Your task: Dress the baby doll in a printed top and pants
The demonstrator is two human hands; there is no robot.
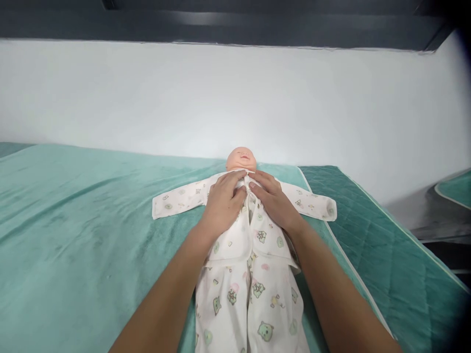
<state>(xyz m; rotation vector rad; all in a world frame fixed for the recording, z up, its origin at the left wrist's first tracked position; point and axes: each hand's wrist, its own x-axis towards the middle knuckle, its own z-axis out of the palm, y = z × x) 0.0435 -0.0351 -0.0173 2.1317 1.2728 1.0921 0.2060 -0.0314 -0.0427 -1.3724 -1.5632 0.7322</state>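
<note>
A baby doll [241, 159] lies on its back, its head near the wall. It wears a white printed jacket [230, 245] with both sleeves spread outward, and white printed trousers [267, 314]. My left hand [224, 198] rests on the jacket's chest at the left of the front opening, and my right hand [272, 196] is on the right side of it. The fingers of both hands meet near the collar, just below the doll's chin, at the jacket's edges. What the fingertips grip there is too small to make out.
A light green blanket [73, 245] lies under the doll. Darker green quilted bedding [386, 245] shows at the right. Behind stands a white wall [184, 98], with a dark beam [239, 24] across the top.
</note>
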